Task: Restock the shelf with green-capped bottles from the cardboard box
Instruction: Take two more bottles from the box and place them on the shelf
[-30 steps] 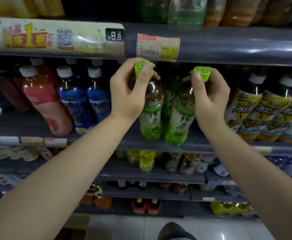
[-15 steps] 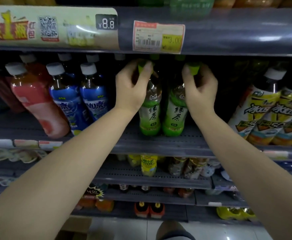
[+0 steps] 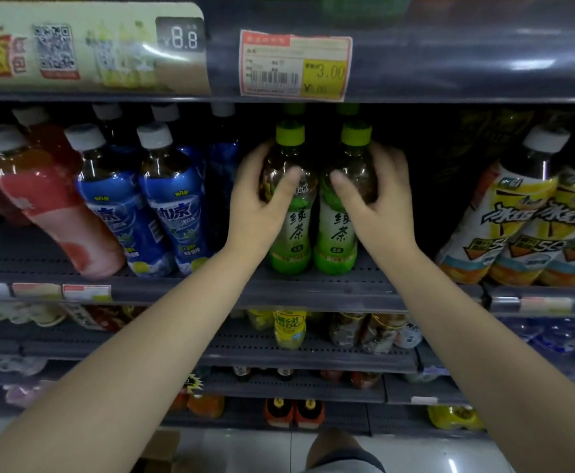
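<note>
Since the earlier frames both grips have been shifted down from the green caps to the upper bodies of the bottles, and the two bottles have been stood upright on the shelf

Landmark: the shelf [image 3: 313, 291], grey perforated deck

- left green-capped bottle [image 3: 291, 213] is stood near the front edge of the shelf, touching or just beside the right green-capped bottle [image 3: 342, 216]; both upright, green labels facing out
- left hand [image 3: 262, 203] is wrapped round the shoulder of the left bottle; fingers [image 3: 288, 180] are curled across the clear upper part, thumb side hidden behind it, so the bottle is held
- right hand [image 3: 381, 203] is wrapped round the shoulder of the right bottle the same way, with fingers across the front of the clear part; held
- more green caps [image 3: 294, 109] are seen behind the pair, deeper on the shelf, mostly in shadow
- blue-labelled bottles [image 3: 173, 206] with white caps are stood on the shelf left of the pair, a red-labelled bottle [image 3: 54, 213] further left, tilted
- yellow-labelled bottles [image 3: 518, 227] are stood at the right end of the shelf, well apart from the pair, with a dark gap between
- a price tag [image 3: 294, 64] is fixed to the rail above the shelf, over the pair
- cardboard box [image 3: 158, 452]: only a corner is seen on the floor below the shelf, contents not visible
</note>
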